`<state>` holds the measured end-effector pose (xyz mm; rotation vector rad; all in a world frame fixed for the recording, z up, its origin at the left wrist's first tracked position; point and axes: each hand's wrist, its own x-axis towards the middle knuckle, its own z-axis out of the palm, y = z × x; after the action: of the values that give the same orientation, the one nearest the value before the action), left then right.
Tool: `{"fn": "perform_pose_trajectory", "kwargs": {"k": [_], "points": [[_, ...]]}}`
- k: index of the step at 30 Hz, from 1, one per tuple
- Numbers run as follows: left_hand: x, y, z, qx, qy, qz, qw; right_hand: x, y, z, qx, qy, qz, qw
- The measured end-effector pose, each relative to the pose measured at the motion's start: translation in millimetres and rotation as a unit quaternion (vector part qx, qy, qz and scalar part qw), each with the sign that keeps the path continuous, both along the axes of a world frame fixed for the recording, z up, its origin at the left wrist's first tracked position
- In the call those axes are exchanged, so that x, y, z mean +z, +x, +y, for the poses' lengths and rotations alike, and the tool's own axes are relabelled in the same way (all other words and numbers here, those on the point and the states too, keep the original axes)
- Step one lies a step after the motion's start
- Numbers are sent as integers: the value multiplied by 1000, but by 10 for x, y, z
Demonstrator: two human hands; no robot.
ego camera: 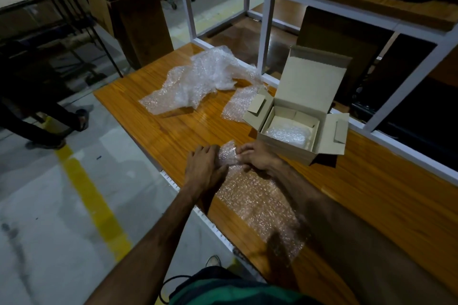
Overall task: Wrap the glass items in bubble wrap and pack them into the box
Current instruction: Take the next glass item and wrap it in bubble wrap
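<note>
left hand (203,164): fingers curled onto wrapped bundle (229,155).
right hand (257,156): grips bundle's other end.
bundle: on table (173,129), on bubble wrap sheet (260,203), near open box (295,129).

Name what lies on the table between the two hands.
In the head view, a bubble-wrapped bundle lies between the left hand and right hand, both gripping it.

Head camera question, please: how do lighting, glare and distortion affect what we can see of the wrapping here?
In the head view, light is dim and corners fall dark; glare streaks the wooden table; wide-angle distortion bends the white shelf frame. The left hand and right hand hold a bubble-wrapped bundle whose contents cannot be made out; the open box is clear.
</note>
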<state>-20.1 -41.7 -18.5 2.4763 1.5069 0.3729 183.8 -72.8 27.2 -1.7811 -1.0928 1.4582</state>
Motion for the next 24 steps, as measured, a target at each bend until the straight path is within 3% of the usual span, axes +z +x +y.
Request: {"fn": "perform_pose_trajectory", "kwargs": {"k": [2,5,9,12,13,19,24], "points": [[13,4,15,0,0,-14,1000,66,-33,7,16,9,-94,995],[-1,8,89,-1,-31,-38,999,188,-93,16,24,95,-309,946],[8,-11,155,-10,-52,-57,997,315,-159,120,127,236,-363,892],[78,-8,118,-26,-42,-31,998,226,-134,244,282,218,-430,830],[80,-10,114,-42,-38,-30,998,188,-126,261,302,198,-436,824],[106,-45,90,-73,-66,-86,991,26,-79,190,265,178,-328,889],[92,-153,102,-57,-99,-120,986,-34,-118,80,260,230,-350,870]]}}
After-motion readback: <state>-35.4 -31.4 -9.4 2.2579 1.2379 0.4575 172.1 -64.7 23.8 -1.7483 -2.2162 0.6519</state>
